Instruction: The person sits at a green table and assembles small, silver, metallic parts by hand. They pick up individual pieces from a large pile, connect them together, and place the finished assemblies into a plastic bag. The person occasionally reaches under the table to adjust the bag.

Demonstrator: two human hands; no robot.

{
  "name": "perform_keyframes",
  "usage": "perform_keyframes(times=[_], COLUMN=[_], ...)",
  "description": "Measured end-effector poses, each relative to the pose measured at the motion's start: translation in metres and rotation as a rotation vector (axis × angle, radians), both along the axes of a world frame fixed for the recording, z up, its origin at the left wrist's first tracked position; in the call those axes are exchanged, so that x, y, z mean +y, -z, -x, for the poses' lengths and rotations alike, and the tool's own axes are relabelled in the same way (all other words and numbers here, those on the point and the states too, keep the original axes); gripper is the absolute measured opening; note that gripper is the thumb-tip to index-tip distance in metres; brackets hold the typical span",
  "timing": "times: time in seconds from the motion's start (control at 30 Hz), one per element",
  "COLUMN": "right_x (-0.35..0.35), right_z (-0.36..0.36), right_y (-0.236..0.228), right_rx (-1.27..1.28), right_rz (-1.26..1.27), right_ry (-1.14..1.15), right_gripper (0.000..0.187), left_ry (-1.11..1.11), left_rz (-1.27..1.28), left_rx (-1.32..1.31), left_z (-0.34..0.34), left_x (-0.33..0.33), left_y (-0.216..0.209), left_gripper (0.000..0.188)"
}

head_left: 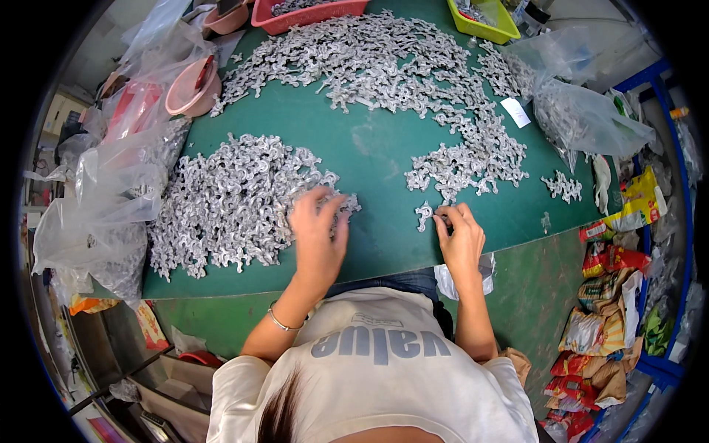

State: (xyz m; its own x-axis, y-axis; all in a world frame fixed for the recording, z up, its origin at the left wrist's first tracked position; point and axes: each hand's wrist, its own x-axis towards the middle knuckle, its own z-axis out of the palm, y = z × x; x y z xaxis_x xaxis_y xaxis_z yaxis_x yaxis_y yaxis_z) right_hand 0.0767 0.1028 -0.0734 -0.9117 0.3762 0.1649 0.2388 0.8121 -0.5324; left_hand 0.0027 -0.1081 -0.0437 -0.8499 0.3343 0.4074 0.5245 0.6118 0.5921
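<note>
Many small silver-grey metal castings with curved, hooked ends lie on the green table. My left hand (pixel 319 235) is over the right edge of a large heap of castings (pixel 229 199). Its fingers are spread and slightly blurred, and I see nothing held in them. My right hand (pixel 461 235) is at the near end of a second spread of castings (pixel 473 159), thumb and forefinger closed in a pinch. Whatever is between those fingertips is too small to make out. One loose casting (pixel 423 216) lies just left of the pinch.
A long band of castings (pixel 354 59) covers the far side of the green table (pixel 377 251). Behind it stand a red basket (pixel 277 21) and a yellow-green basket (pixel 484 28). Plastic bags of parts (pixel 122 221) line the left edge; another bag (pixel 583 111) sits right, near a white paper slip (pixel 515 112).
</note>
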Motion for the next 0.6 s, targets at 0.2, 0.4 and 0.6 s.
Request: perform_keyframes(times=[0.2, 0.4, 0.6], right_x=[-0.006, -0.002, -0.017], right_z=[0.008, 0.009, 0.001], right_y=[-0.009, 0.0, -0.028], right_rx=[-0.04, -0.085, 0.128], right_rz=[-0.02, 0.538, 1.199], right_ry=[-0.096, 0.045, 0.059], right_gripper=[0.035, 0.023, 0.011], left_ry=[0.319, 0.351, 0.293], left_rz=[0.05, -0.114, -0.299], left_rx=[-0.243, -0.326, -0.395], left_z=[-0.023, -0.023, -0.026], left_x=[0.047, 0.063, 0.057], left_y=[0.011, 0.028, 0.008], left_gripper=[0.036, 0.04, 0.034])
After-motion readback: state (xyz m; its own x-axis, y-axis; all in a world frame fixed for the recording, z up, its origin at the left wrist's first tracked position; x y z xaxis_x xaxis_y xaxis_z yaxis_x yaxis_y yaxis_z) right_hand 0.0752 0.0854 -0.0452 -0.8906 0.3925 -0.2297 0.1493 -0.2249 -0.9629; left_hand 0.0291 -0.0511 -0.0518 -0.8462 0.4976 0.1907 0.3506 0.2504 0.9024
